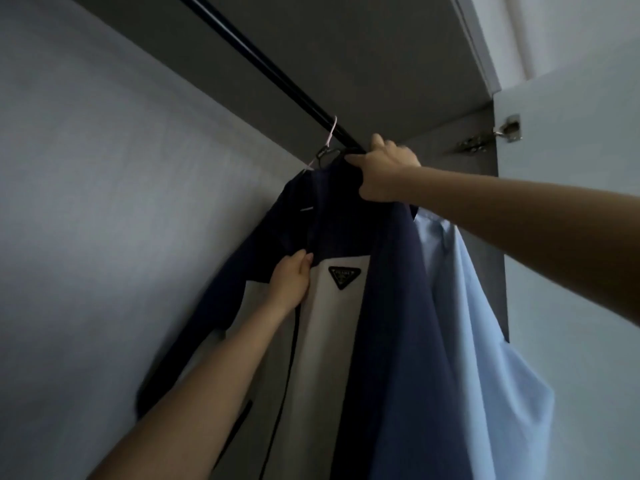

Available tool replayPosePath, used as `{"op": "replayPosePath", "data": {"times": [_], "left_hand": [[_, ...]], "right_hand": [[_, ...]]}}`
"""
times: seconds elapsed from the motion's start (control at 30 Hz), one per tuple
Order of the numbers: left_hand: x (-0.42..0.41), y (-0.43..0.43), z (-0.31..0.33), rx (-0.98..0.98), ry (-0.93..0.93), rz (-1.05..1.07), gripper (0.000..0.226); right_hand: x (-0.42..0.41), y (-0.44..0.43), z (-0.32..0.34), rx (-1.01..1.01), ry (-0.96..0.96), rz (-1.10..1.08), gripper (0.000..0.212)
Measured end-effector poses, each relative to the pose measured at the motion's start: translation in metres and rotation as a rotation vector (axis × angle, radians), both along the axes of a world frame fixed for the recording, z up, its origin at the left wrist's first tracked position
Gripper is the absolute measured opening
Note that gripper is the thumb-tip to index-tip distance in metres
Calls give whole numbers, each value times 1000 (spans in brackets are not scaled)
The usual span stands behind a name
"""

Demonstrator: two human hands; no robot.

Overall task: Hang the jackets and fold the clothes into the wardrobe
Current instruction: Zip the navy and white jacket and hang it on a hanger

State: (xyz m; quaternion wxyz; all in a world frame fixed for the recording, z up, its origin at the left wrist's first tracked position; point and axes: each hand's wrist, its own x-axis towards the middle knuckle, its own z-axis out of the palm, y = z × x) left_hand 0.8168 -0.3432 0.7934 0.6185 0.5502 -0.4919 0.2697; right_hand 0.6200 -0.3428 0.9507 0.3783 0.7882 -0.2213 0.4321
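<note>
The right hand [384, 171] grips the jacket [332, 323] top at the rail [273, 71], probably to hang it, while the left hand [292, 278] pinches its front steady.

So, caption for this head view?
Right hand and left hand hold a navy jacket at the rail beside a blue shirt.

Navy-and-cream jacket [346, 323] hangs from dark rail [270, 71], apparently on black hanger [325, 155]; light blue shirt [485, 341] touching its right
</note>
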Motion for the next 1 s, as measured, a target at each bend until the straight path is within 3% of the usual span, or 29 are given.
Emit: {"op": "replayPosePath", "data": {"times": [0.17,0.23,0.3,0.37,0.43,0.47,0.57,0.63,0.7,0.8,0.9,1.0], "left_hand": [[-1,1,4,107,-57,154,24],[-13,4,-14,56,-155,170,58],[-19,7,-42,78,-363,227,72],[-16,6,-82,333,-531,359,74],[-15,1,-134,618,-553,317,77],[-16,1,-163,728,-540,253,79],[-28,18,-248,1098,-459,176,68],[-43,39,-282,1279,-336,124,67],[-59,67,-311,1326,-170,115,76],[-94,117,-346,1441,6,149,94],[-162,178,-383,1586,224,96,86],[-208,218,-422,1655,240,188,96]], "right_hand": [[-22,-10,-25,215,-9,296,79],[-32,-10,-48,240,-24,335,84],[-40,-10,-87,-30,31,174,81],[-40,-15,-134,-308,183,109,76],[-43,-22,-189,-250,368,116,70],[-47,-24,-216,-118,489,93,67],[-72,-26,-297,351,972,-255,70],[-87,-23,-337,484,1085,-300,70],[-93,-22,-378,525,1061,-194,65],[-98,-10,-441,648,927,153,67],[-114,16,-512,836,935,339,61],[-120,47,-570,1009,930,473,58]]}}
